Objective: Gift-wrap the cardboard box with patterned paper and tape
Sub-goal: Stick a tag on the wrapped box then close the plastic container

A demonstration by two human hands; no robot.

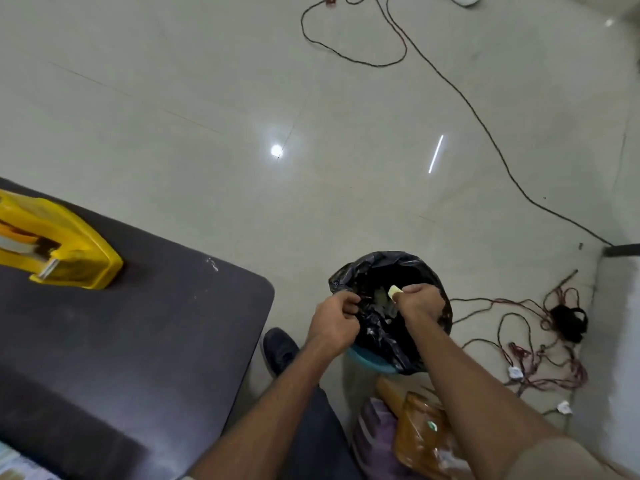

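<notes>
From the head camera, the person bends over a bin (367, 360) on the floor, just past the near right corner of the tabletop (156, 341). The left hand (334, 318) is closed on the edge of the black bag (388, 271) that lines the bin. The right hand (417, 301) pinches a small pale scrap (394, 291) over the open bag.

The scrap may be used tape, so it could stick to the fingers and not drop. If the left hand pulls too hard, the bag could slip off the bin or tip it over. Cords (568, 323) lie on the floor to the right, and a foot could catch in them.

The yellow tape holder (74, 251) sits on the tabletop at the left, and its left part is cut off. The box and the paper are not in sight. Something pale shows at the near left corner, too cut off to name. What lies deep in the bag is too dark to tell.
</notes>
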